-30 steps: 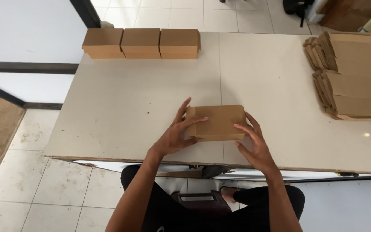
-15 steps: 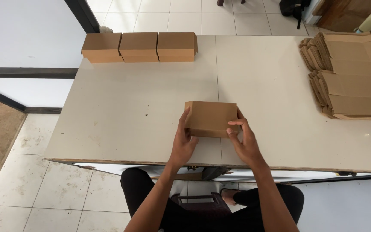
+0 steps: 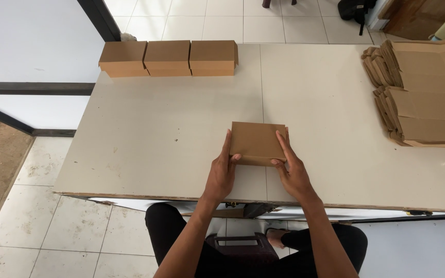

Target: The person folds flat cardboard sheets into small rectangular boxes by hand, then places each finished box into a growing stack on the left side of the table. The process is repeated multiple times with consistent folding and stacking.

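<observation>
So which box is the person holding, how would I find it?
Start at the big pale table. Near its front edge sits a small closed brown cardboard box, gripped by the left hand and right hand. Unlike the three matching boxes lined up at the far edge, it stands alone between hands.

Bare forearms, no sleeves; trousers apparently black.

Tabletop (image 3: 171,128) bare left of and beyond closed box (image 3: 257,141). Three-box row (image 3: 168,57) blocks far left edge. Flat cardboard stacks (image 3: 423,98) crowd right side; open lane between.
</observation>
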